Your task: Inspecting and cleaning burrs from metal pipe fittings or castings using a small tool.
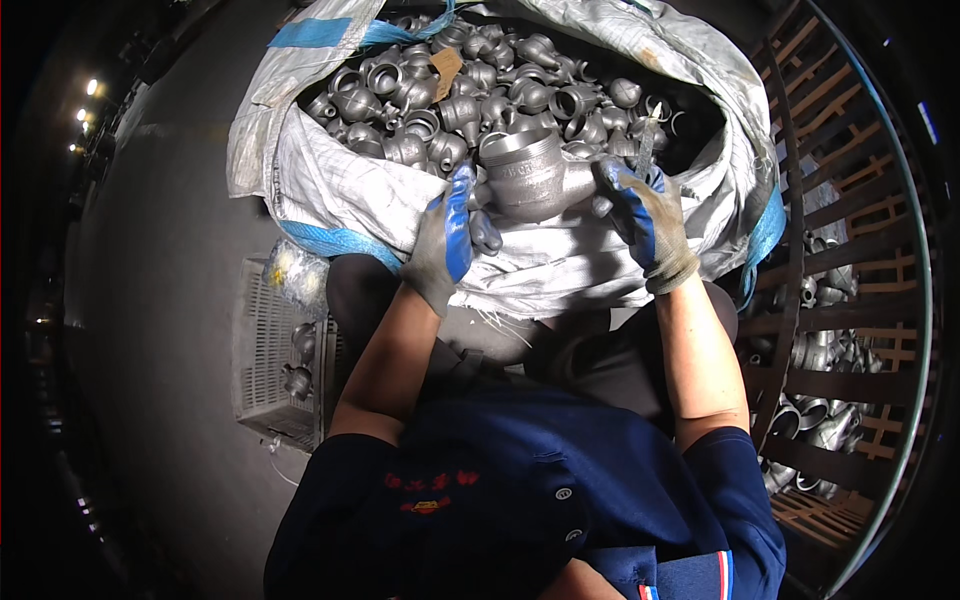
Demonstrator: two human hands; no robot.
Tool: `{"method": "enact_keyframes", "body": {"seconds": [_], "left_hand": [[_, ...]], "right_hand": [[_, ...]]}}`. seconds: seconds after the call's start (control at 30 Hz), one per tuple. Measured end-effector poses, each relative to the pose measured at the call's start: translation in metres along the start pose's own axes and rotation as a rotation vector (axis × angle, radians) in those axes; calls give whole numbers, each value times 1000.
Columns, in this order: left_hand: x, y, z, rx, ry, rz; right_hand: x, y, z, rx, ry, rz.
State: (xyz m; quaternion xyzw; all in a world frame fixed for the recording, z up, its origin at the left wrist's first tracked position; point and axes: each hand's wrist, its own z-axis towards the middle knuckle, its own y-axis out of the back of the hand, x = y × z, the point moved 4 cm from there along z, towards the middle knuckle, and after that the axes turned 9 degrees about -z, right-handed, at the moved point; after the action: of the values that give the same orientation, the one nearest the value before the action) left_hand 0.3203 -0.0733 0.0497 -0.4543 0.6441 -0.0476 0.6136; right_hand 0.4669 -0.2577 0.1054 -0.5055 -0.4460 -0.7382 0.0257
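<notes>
A grey cast-metal valve body [530,180], with a wide threaded mouth facing up and away, is held between my two gloved hands at the near edge of a white woven bulk bag [345,190]. My left hand [447,235], in a grey and blue coated glove, closes on its left end. The right end, a narrower neck, is gripped by my right hand [645,225]. A slim, flat metal tool [648,140], perhaps a file, sticks up from my right hand; its lower part is hidden. Behind lie many similar castings [460,112] inside the bag.
A scrap of brown cardboard [446,72] rests on the pile. At the left stands a grey plastic crate [262,345] with a few castings, beside a plastic-wrapped bundle [297,275]. To the right, a slatted metal cage [850,310] holds more castings. Blue straps [340,240] edge the bag.
</notes>
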Motion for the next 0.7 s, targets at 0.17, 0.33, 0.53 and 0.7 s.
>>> {"method": "enact_keyframes", "body": {"seconds": [0.17,0.33,0.53,0.7], "left_hand": [[2,-6,-1,-19,38,-11],[1,-11,-5,70,33,-54],[3,-9,-10,8,21,54],[3,-8,-12,125,-5,-33]], "right_hand": [[15,8,0,-112,152,-181],[9,6,-5,62,-253,-43],[3,5,-3,147,-215,286],[8,4,0,-43,103,364]]}}
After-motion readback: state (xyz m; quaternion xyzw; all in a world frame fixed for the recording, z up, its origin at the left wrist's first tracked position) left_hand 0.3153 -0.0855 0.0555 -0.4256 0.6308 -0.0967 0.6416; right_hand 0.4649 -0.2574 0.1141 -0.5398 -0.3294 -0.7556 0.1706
